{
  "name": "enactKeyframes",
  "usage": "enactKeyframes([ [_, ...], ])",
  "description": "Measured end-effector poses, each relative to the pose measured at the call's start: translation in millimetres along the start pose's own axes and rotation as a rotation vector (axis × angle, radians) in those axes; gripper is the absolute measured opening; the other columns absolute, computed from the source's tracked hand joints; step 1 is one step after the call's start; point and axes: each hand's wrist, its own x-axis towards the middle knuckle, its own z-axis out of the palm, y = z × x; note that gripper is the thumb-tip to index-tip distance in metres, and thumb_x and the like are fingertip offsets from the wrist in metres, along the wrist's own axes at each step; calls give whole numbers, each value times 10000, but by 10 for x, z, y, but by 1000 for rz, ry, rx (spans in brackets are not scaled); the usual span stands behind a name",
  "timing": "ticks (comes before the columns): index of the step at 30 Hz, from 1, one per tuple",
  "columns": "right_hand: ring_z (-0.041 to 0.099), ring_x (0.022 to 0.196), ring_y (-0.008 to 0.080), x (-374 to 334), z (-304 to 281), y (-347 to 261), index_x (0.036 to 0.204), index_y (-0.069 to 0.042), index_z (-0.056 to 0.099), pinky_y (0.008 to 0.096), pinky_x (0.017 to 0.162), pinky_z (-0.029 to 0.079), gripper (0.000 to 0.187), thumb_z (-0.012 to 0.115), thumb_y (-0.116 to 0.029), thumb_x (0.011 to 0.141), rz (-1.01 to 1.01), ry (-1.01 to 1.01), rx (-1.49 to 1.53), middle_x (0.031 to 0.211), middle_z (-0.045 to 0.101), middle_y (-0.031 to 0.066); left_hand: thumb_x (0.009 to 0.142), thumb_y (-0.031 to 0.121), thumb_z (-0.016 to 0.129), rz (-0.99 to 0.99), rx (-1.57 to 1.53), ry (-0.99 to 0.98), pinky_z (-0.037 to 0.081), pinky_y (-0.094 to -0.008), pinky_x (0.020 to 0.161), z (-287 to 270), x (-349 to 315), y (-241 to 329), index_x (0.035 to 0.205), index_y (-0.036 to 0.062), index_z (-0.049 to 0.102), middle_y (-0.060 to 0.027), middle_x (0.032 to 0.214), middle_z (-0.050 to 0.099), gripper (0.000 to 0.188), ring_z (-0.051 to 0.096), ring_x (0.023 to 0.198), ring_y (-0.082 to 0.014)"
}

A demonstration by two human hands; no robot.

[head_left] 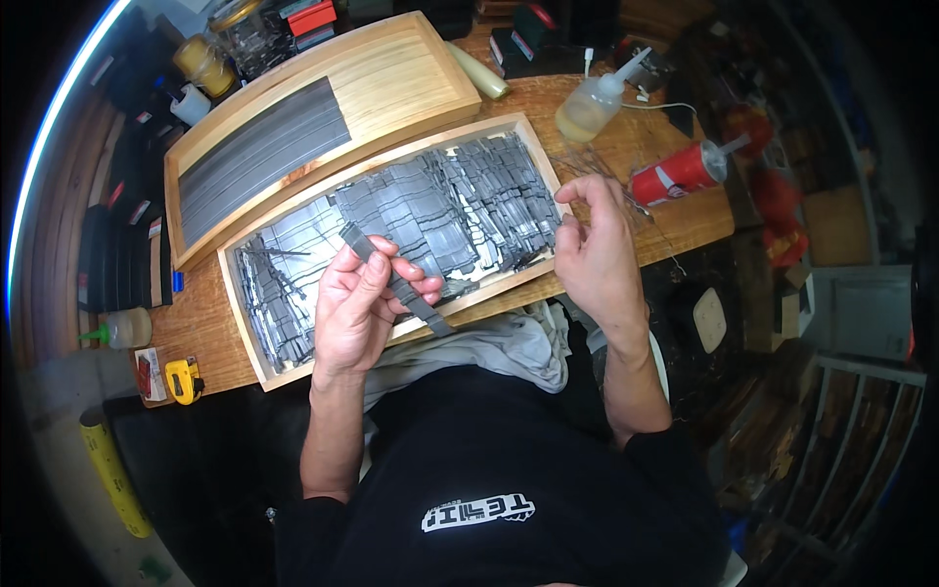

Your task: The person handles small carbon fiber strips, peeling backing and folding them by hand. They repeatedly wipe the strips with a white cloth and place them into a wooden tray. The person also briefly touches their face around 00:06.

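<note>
My left hand (352, 303) grips a narrow dark grey strip (419, 303) between thumb and fingers, tilted over the near wooden tray. It may be several strips stacked; I cannot tell. Below it, that shallow tray (501, 290) holds many loose dark grey strips (406, 210), some in rows and others jumbled at both ends. By the tray's right end is my right hand (603, 264), its fingers curled and thumb close to the forefinger. Anything in that pinch is too small to make out. Behind stands a second wooden tray (445, 54) with dark strips (264, 147) laid evenly side by side.
On the right lie a red can (675, 176) and thin, twig-like strands (592, 161), near a spouted squeeze bottle (587, 110). A yellow tape measure (183, 382) and a green-tipped bottle (127, 330) are at the left edge. Grey cloth (523, 347) bunches against the table front.
</note>
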Motion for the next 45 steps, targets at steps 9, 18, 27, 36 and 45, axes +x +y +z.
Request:
enactKeyframes([
  [9, 616, 1131, 357, -4, 95, 58, 1160, 1, 566, 405, 985, 493, 347, 484, 121, 845, -144, 10, -129, 1180, 577, 191, 1114, 163, 524, 15, -30, -45, 671, -473, 879, -11, -1, 2, 1223, 19, 589, -169, 1028, 738, 192, 770, 1004, -353],
  [18, 625, 1082, 402, 32, 64, 150, 1171, 1, 557, 464, 949, 502, 303, 540, 94, 883, 7, -6, -15, 1187, 572, 214, 1117, 153, 513, 14, -41, -58, 667, -481, 888, -22, 0, -6, 1232, 13, 581, -176, 1038, 739, 194, 769, 1008, -357],
  [27, 727, 846, 408, 68, -79, -46, 958, -5, 726, 489, 796, 561, 120, 685, -115, 930, 299, -241, -349, 851, 738, 200, 1118, 148, 506, 18, -43, -70, 665, -485, 893, -25, 0, -5, 1234, 10, 576, -179, 1040, 739, 193, 765, 1021, -361],
  [36, 726, 806, 451, 81, 78, -18, 837, -3, 747, 547, 746, 560, 234, 687, -203, 943, 194, -157, -582, 824, 731, 255, 1120, 143, 500, 11, -44, -75, 663, -489, 904, -29, 2, -14, 1234, 6, 575, -178, 1043, 736, 194, 762, 1031, -362],
  [45, 728, 815, 457, 114, 82, 49, 831, 22, 737, 546, 751, 569, 223, 683, -171, 929, 163, -179, -588, 828, 730, 268, 1119, 151, 505, 8, -24, -63, 665, -482, 894, -14, -6, -10, 1230, 12, 579, -175, 1043, 737, 193, 766, 1015, -354],
])
